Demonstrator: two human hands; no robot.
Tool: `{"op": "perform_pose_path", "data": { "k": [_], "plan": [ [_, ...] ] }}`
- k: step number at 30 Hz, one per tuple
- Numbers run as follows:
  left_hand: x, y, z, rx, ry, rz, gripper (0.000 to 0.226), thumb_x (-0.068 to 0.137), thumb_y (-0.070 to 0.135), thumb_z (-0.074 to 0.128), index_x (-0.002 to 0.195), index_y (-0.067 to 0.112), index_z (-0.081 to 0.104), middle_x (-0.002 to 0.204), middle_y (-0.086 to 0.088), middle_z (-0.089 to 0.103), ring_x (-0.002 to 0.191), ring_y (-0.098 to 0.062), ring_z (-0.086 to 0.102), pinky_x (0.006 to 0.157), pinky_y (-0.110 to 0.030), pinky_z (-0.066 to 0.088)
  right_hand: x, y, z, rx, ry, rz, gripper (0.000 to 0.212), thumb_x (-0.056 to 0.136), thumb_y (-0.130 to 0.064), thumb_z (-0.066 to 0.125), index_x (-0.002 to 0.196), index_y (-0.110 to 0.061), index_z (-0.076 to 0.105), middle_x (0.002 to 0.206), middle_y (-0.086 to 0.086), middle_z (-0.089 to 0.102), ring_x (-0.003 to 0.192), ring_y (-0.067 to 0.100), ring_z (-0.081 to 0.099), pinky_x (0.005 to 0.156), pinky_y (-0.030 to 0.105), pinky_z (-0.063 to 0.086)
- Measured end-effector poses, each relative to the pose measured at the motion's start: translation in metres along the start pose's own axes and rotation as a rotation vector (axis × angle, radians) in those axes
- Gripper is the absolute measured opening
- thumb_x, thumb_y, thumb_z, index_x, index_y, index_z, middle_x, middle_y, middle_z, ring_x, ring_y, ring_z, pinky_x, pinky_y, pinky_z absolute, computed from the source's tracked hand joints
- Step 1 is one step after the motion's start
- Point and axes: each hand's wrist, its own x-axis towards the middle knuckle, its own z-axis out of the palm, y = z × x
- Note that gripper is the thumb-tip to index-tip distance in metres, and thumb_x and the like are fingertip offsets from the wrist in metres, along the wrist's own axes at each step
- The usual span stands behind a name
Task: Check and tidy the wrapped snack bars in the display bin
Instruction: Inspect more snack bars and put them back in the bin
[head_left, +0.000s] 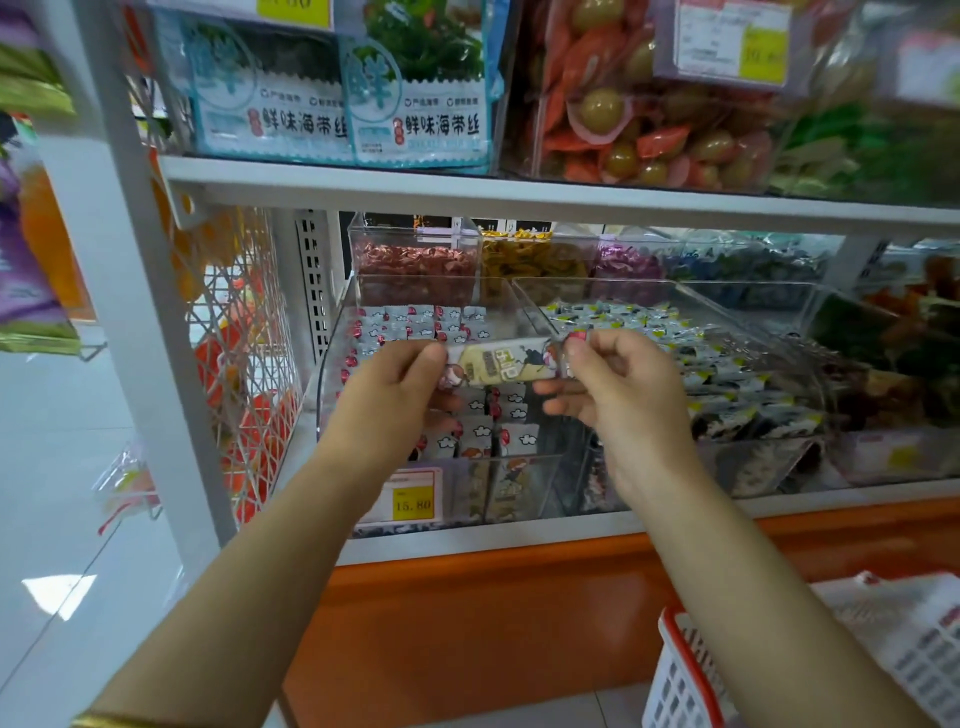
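A cream and dark wrapped snack bar (498, 365) is held level above the clear display bin (332, 358) on the lower shelf. My left hand (395, 387) pinches its left end and my right hand (613, 384) pinches its right end. Below the bar, several wrapped bars (480, 431) with red, white and grey wrappers stand in rows inside the bin. My hands hide part of those rows.
A second clear bin (753, 332) of wrapped snacks sits right beside it. A yellow price tag (413, 503) hangs on the bin front. The upper shelf (519, 195) overhangs closely. A red and white basket (691, 675) stands at the lower right.
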Motion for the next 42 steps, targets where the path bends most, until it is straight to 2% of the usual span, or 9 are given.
{"op": "perform_pose_path", "data": {
  "k": [4,9,13,17,24,29,32,37,42],
  "plan": [
    [0.001,-0.001,-0.003,-0.147,0.017,-0.071,0.021,0.096,0.026,0.047,0.097,0.010,0.061,0.078,-0.003,0.060,0.071,-0.014,0.065,0.064,-0.027,0.059,-0.005,0.003,-0.008,0.351,-0.060,0.220,0.008,0.081,0.000,0.061,0.088,-0.001,0.064,0.071,0.004,0.069,0.065,0.013,0.068,0.057,0.020,0.054],
    [0.002,-0.005,-0.003,-0.180,0.062,-0.140,0.032,0.094,0.031,0.050,0.102,0.000,0.055,0.077,-0.008,0.057,0.062,-0.016,0.062,0.055,-0.024,0.056,-0.004,0.005,-0.012,0.483,-0.120,0.314,0.021,0.065,-0.002,0.065,0.085,0.000,0.069,0.075,0.009,0.072,0.070,0.016,0.070,0.061,0.019,0.055],
    [0.002,-0.003,-0.006,-0.503,-0.003,-0.253,0.020,0.092,0.025,0.055,0.090,0.006,0.055,0.064,-0.002,0.052,0.051,-0.009,0.055,0.048,-0.016,0.050,-0.003,0.006,-0.011,0.549,-0.104,0.356,0.015,0.063,0.001,0.064,0.064,-0.007,0.075,0.072,0.010,0.072,0.069,0.017,0.071,0.059,0.018,0.055],
    [0.002,0.000,-0.007,-0.712,-0.090,-0.239,0.005,0.086,0.009,0.056,0.081,0.008,0.058,0.060,0.001,0.056,0.051,-0.004,0.056,0.050,-0.012,0.049,-0.001,0.008,-0.013,0.694,-0.022,0.426,0.012,0.063,0.004,0.063,0.071,0.000,0.071,0.075,0.013,0.071,0.066,0.017,0.071,0.055,0.019,0.055],
    [0.001,-0.002,-0.008,-0.596,-0.159,-0.179,0.034,0.082,-0.006,0.054,0.115,0.005,0.054,0.079,-0.008,0.060,0.060,-0.011,0.066,0.057,-0.017,0.054,0.002,0.008,-0.018,0.784,0.059,0.461,0.012,0.085,0.009,0.053,0.086,0.000,0.060,0.064,0.009,0.069,0.061,0.014,0.070,0.054,0.018,0.055],
    [-0.003,-0.003,-0.009,-0.258,-0.139,-0.031,0.022,0.086,-0.002,0.055,0.094,0.018,0.057,0.065,-0.001,0.063,0.064,-0.013,0.066,0.062,-0.019,0.055,0.002,0.010,-0.017,0.631,0.072,0.369,0.013,0.088,0.010,0.049,0.094,0.004,0.060,0.070,0.012,0.069,0.062,0.017,0.070,0.056,0.022,0.056],
    [-0.005,-0.004,-0.009,-0.068,-0.138,0.041,0.017,0.090,0.001,0.053,0.088,0.016,0.060,0.060,0.001,0.066,0.064,-0.015,0.067,0.066,-0.024,0.058,0.001,0.010,-0.016,0.504,0.036,0.276,0.007,0.086,-0.006,0.059,0.080,-0.003,0.063,0.070,0.009,0.070,0.064,0.019,0.069,0.057,0.025,0.056],
    [-0.005,-0.002,-0.009,-0.104,-0.139,0.028,0.032,0.088,-0.004,0.052,0.099,0.024,0.063,0.067,0.002,0.068,0.068,-0.017,0.069,0.065,-0.022,0.057,-0.002,0.015,-0.016,0.260,0.031,0.165,0.021,0.078,-0.017,0.067,0.090,0.000,0.065,0.103,0.021,0.067,0.085,0.023,0.069,0.066,0.023,0.056],
    [-0.006,0.005,-0.005,-0.240,-0.180,-0.075,0.015,0.089,0.011,0.056,0.102,0.010,0.064,0.091,-0.014,0.066,0.067,-0.015,0.065,0.058,-0.021,0.054,0.000,0.017,-0.018,0.286,0.022,0.167,0.011,0.086,-0.005,0.059,0.096,-0.002,0.064,0.098,0.016,0.068,0.084,0.020,0.070,0.068,0.023,0.056]
  ]
}}
